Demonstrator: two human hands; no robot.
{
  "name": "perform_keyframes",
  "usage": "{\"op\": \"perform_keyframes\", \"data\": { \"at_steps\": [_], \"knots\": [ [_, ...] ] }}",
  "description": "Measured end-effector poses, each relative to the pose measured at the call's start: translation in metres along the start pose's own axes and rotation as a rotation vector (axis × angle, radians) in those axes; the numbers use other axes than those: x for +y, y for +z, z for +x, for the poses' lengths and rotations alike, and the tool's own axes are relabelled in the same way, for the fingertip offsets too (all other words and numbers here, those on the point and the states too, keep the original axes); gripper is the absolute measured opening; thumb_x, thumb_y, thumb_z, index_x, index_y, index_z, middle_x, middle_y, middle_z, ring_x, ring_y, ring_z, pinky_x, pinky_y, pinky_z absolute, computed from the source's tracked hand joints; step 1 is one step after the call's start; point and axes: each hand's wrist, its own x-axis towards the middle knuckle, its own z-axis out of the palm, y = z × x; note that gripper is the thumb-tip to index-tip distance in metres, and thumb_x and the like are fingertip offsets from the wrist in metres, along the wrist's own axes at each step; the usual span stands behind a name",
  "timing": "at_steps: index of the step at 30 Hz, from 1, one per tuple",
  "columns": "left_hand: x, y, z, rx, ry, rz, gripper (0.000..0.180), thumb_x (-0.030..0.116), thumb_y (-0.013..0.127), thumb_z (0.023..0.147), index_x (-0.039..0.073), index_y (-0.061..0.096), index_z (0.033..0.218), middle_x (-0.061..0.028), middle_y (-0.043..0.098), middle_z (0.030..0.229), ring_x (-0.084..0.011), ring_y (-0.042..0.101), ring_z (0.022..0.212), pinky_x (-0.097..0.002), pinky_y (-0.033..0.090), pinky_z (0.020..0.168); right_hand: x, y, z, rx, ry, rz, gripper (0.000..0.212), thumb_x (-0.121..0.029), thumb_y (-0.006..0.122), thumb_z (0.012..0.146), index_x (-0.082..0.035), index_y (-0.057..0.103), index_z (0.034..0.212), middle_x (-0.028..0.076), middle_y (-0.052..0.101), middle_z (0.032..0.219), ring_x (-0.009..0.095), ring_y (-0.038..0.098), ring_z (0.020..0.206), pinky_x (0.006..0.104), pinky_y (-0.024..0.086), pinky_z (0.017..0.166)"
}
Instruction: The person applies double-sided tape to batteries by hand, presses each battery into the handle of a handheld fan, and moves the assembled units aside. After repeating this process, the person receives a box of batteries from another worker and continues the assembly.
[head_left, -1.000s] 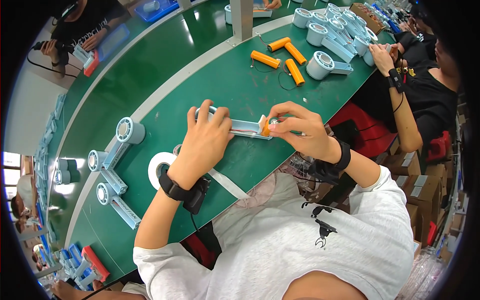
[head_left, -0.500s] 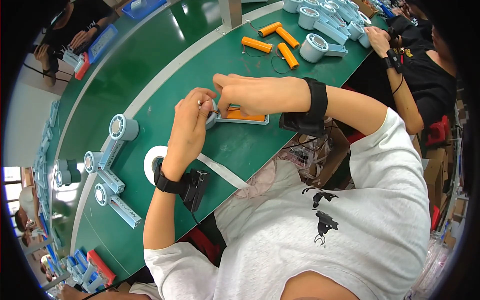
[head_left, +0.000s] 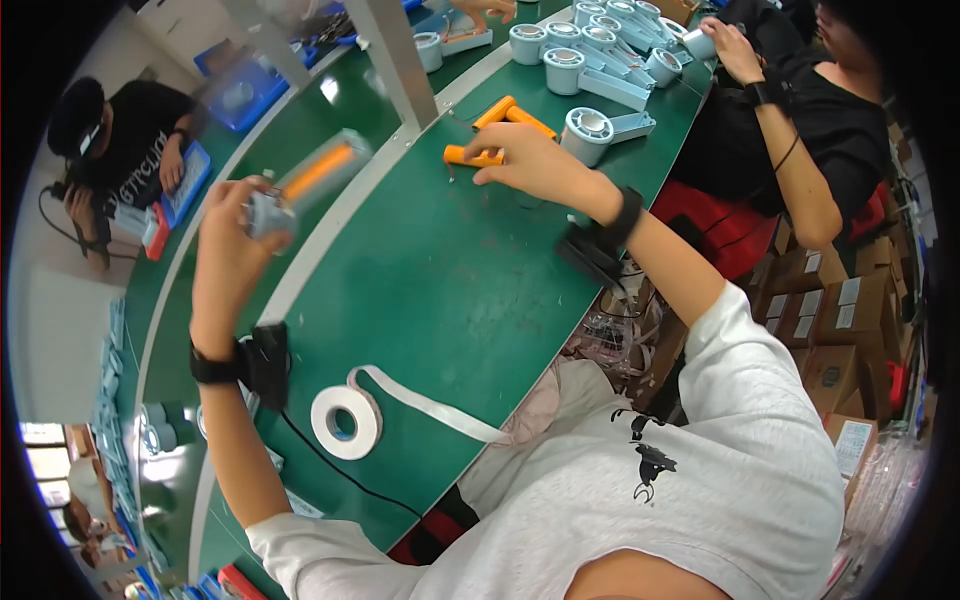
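Observation:
My left hand [head_left: 235, 225] is raised at the left, closed around the round end of a light blue handheld fan body [head_left: 270, 210]. An orange cylindrical battery [head_left: 318, 172] shows in the fan's open handle, and both are smeared by motion. Over at the loose batteries, my right hand [head_left: 545, 165] has its thumb and fingers curved but apart, holding nothing that I can see. One orange battery [head_left: 460, 155] lies at these fingertips, partly covered by them. Two more orange batteries [head_left: 515, 117] lie just beyond.
A roll of white tape [head_left: 347, 422] lies nearer me, its loose strip [head_left: 430, 402] running to the table edge. Several blue fan bodies [head_left: 590, 60] crowd the far right. A metal post [head_left: 395, 70] rises from the green table [head_left: 420, 290]. Co-workers sit opposite and at right.
My left hand has carried the fan body with its battery up and left, off the table. My right hand has left the fan and moved over to the loose batteries. The view has shifted.

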Motion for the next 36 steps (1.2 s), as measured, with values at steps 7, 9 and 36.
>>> {"op": "perform_keyframes", "data": {
  "at_steps": [7,9,36],
  "knots": [
    [-0.169,0.024,0.0,-0.31,-0.484,0.132,0.049,0.017,0.078,0.056,0.001,0.059,0.099,-0.016,0.055,0.1,-0.0316,0.055,0.092,-0.0372,0.044,0.077,-0.007,0.008,0.057,-0.413,0.033,-0.602,0.033,-0.007,0.07,0.071,0.002,0.06,0.102,0.012,0.063,0.096,0.014,0.061,0.081,0.0282,0.049,0.072],
    [-0.158,0.01,-0.007,-0.218,-0.376,0.348,0.052,0.021,0.078,0.058,0.0,0.058,0.1,-0.0172,0.055,0.101,-0.0322,0.055,0.093,-0.038,0.044,0.077,-0.01,0.003,0.04,-0.543,-0.022,-0.066,0.04,-0.009,0.067,0.075,0.001,0.056,0.112,0.012,0.063,0.1,0.018,0.063,0.079,0.0299,0.05,0.072],
    [0.128,0.013,-0.231,0.401,-0.494,0.398,0.044,0.005,0.067,0.07,-0.004,0.048,0.109,-0.0152,0.055,0.1,-0.0279,0.05,0.095,-0.0406,0.025,0.088,-0.095,0.094,-0.131,-0.778,-0.1,0.432,0.023,-0.019,0.074,0.071,-0.001,0.06,0.069,-0.001,0.05,0.057,0.005,0.038,0.045,0.0229,0.029,0.041]
  ]
}}
